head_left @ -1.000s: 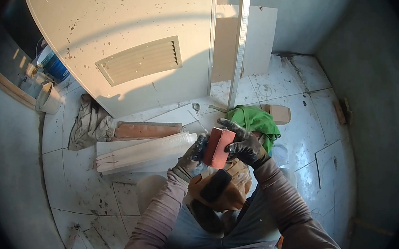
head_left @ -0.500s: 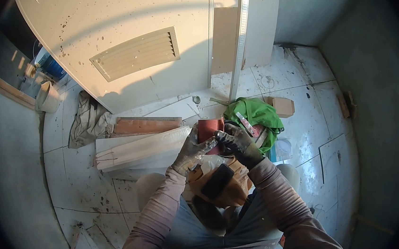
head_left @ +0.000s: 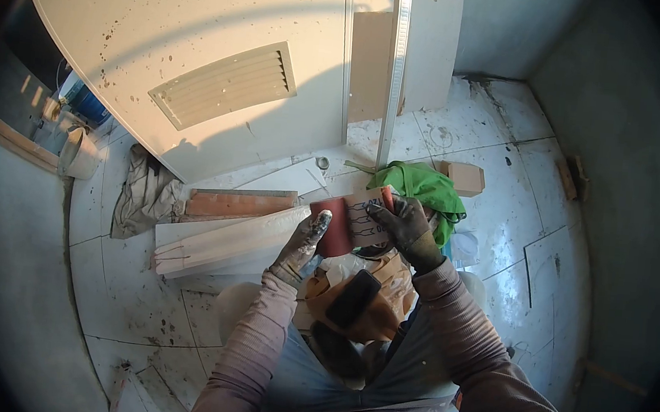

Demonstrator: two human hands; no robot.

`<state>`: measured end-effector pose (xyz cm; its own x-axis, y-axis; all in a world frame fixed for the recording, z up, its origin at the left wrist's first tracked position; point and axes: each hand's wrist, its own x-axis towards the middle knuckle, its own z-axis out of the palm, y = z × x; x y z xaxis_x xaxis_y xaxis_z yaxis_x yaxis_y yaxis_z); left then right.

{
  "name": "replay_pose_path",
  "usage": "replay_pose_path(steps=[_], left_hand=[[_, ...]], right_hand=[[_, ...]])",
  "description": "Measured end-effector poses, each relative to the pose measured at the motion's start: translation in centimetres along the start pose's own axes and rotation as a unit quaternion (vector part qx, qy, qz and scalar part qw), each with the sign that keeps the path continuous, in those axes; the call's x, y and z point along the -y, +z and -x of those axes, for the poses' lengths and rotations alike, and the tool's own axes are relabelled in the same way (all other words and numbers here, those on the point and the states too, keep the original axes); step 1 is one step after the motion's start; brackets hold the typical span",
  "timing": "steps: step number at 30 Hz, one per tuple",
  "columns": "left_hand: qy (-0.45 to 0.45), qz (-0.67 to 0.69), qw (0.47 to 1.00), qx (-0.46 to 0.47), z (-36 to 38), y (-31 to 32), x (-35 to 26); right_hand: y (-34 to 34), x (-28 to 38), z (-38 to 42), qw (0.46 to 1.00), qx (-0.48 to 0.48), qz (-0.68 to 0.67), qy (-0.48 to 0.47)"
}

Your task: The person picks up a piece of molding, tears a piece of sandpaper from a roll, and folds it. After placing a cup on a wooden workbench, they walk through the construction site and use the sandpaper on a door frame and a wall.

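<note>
Both gloved hands are pinching one sheet of sandpaper (head_left: 354, 222) at chest height above the tool pouch (head_left: 352, 306): the left hand (head_left: 301, 244) is closing its fingers on the red abrasive half, and the right hand (head_left: 404, 227) is gripping the tan printed backing, which is folding over toward the camera. Going from the left, a pale bucket (head_left: 77, 154) is standing by the wall, a crumpled rag (head_left: 141, 199) is lying beside stacked boards (head_left: 226, 232), and a vented door (head_left: 215, 78) is leaning over them. Right of the hands, a green cloth (head_left: 430, 187) is sitting on the spattered tiled floor (head_left: 502, 213), just beside a small cardboard box (head_left: 466, 179). Pulling the halves unevenly could tear the sheet off the crease, and thick gloves are likely dulling the feel, so it may slip and drop among the clutter.
</note>
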<state>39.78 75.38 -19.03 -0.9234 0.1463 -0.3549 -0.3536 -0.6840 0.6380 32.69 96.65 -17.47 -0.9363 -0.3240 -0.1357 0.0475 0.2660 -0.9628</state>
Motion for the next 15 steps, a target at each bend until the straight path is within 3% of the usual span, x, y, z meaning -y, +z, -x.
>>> replay_pose_path(steps=[2, 8, 12, 15], left_hand=[[0.014, -0.142, 0.990, 0.011, -0.4, 0.0, 0.0], [0.011, -0.030, 0.999, 0.015, 0.2, -1.7, -0.7], [-0.013, 0.113, 0.993, 0.026, -0.1, -2.9, 0.0], [-0.006, 0.111, 0.993, 0.030, -0.3, -2.4, 0.1]], right_hand=[[-0.2, 0.7, 0.1, 0.999, 0.021, -0.005, 0.024], [-1.6, 2.8, -0.1, 0.996, -0.018, -0.088, 0.017], [-1.4, 2.9, -0.4, 0.996, -0.038, -0.073, 0.023], [-1.0, 1.8, -0.8, 0.998, -0.064, -0.001, 0.022]])
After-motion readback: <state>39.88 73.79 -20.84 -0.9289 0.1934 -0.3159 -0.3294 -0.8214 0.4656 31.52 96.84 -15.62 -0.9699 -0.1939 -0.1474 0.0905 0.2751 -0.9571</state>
